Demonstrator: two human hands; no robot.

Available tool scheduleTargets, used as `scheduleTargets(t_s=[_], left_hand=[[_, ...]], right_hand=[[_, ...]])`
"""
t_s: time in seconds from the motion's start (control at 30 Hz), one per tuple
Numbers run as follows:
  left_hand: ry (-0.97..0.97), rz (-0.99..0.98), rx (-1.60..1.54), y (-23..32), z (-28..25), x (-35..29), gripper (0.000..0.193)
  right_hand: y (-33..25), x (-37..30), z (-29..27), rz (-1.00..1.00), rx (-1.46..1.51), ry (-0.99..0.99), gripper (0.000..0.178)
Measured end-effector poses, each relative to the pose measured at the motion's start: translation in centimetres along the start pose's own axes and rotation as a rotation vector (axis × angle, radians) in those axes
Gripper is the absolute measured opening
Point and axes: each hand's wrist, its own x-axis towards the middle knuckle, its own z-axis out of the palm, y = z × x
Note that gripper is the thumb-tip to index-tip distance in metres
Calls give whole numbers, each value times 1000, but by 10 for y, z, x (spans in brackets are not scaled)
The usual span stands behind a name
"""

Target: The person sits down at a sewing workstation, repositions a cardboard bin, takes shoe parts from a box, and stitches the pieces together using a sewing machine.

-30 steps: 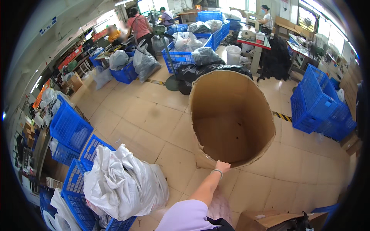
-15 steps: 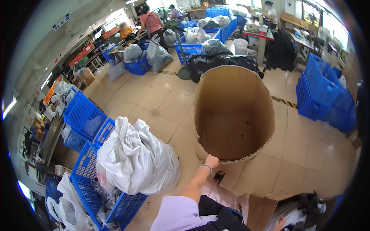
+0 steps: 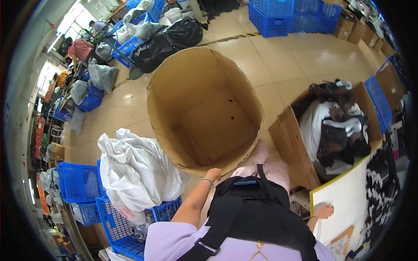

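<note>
My left hand [image 3: 213, 175] is closed on the near rim of a big, open cardboard box [image 3: 204, 104], rounded in outline, with dark spots inside. My right hand [image 3: 324, 211] lies over a white tabletop [image 3: 340, 191] with a yellow edge, its fingers curled and nothing showing in them. Beyond that tabletop, a second cardboard box [image 3: 292, 152] holds white fabric and dark pieces [image 3: 344, 135]. Left of the big box, a bulky white sack [image 3: 135, 169] rests on a blue crate [image 3: 115, 226].
Stacked blue crates [image 3: 78, 185] stand at the left. Black bags [image 3: 167, 43] lie behind the big box, and more blue crates [image 3: 270, 19] stand at the far right. A person [image 3: 80, 50] is at work far left. Black-and-white pieces [image 3: 383, 174] lie along the tabletop's right side.
My view has turned right and tilted down. The big box is now nearer my legs, with my left hand still on its rim. My right hand now shows over the white tabletop.
</note>
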Motion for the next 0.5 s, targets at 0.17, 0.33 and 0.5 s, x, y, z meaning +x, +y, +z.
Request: scheduleTargets(t_s=[0.17, 0.33, 0.5], left_hand=[[138, 36, -75, 20, 89, -62, 21], [286, 18, 21, 28, 169, -96, 18], [260, 110, 103, 24, 224, -128, 18]], right_hand=[[32, -27, -5, -398, 284, 220, 20], [26, -31, -18, -314, 162, 101, 19], [28, -32, -21, -340, 226, 169, 18]])
